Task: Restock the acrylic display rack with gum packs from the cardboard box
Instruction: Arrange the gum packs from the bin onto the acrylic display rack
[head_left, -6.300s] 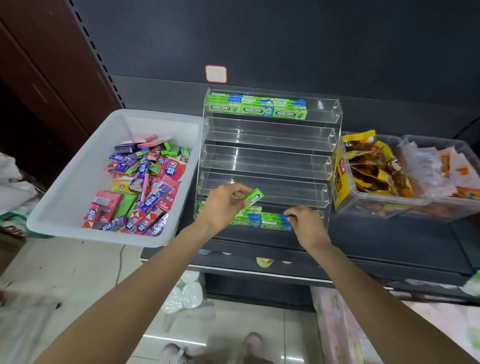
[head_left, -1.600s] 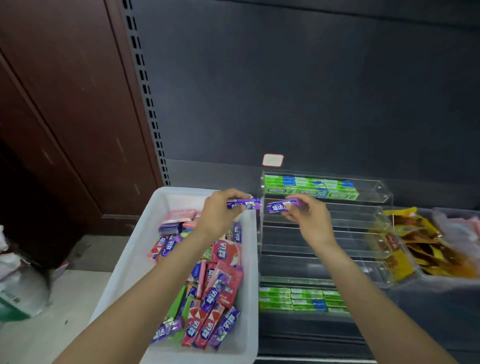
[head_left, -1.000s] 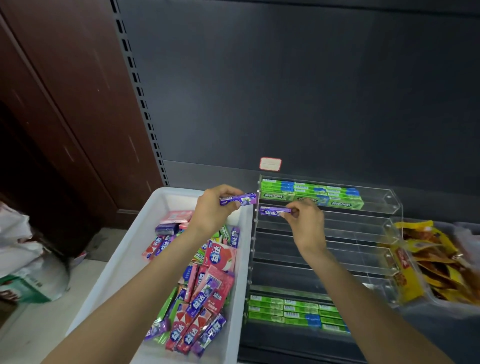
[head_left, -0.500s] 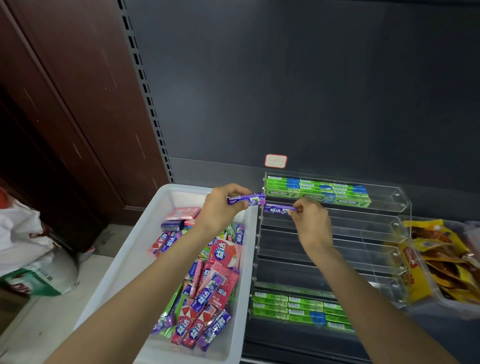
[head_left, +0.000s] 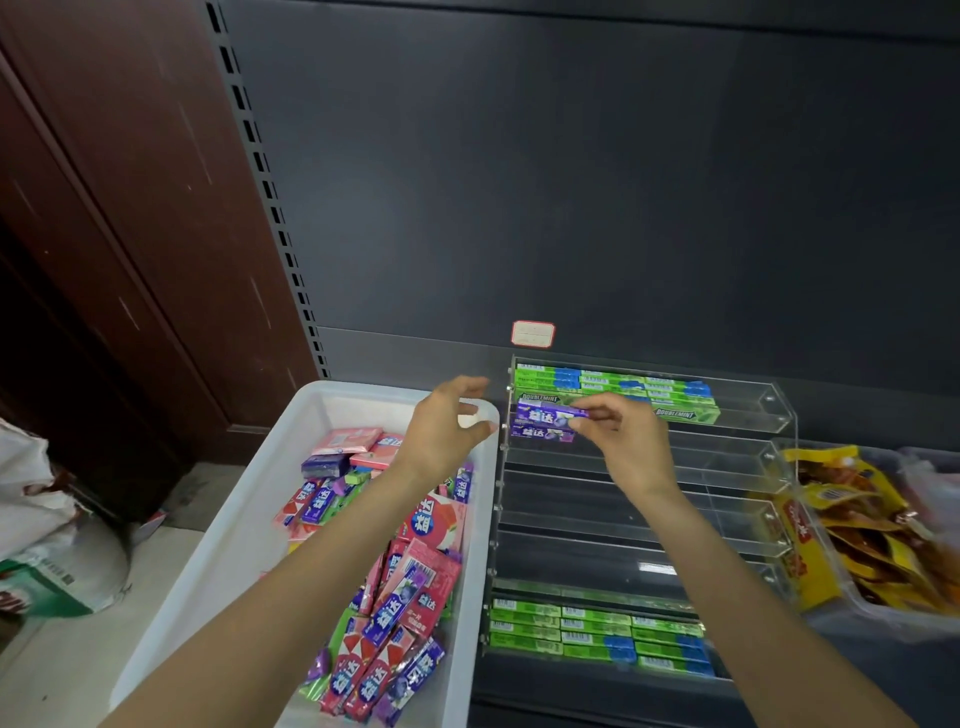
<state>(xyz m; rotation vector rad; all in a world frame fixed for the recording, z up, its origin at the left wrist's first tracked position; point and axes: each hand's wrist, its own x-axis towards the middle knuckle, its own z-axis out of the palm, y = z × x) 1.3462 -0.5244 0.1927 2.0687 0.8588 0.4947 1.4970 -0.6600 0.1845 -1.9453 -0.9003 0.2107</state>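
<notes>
1. purple gum pack (head_left: 551, 415) pinched in right hand (head_left: 626, 441), long axis level along second tier of acrylic rack (head_left: 737, 457), directly above another purple pack (head_left: 543, 433).
2. left hand (head_left: 441, 436) beside it, fingers (head_left: 470, 387) loosely spread, holding nothing, over white bin (head_left: 218, 535).

Two bare forearms enter from the lower edge. No sleeves, cuffs or gloves visible on either. Left hand (head_left: 447, 431): no rings, no watch or band at the wrist. Right hand (head_left: 626, 441): likewise unadorned. Fingernails short and unpainted where they show. No markings on either arm.
</notes>
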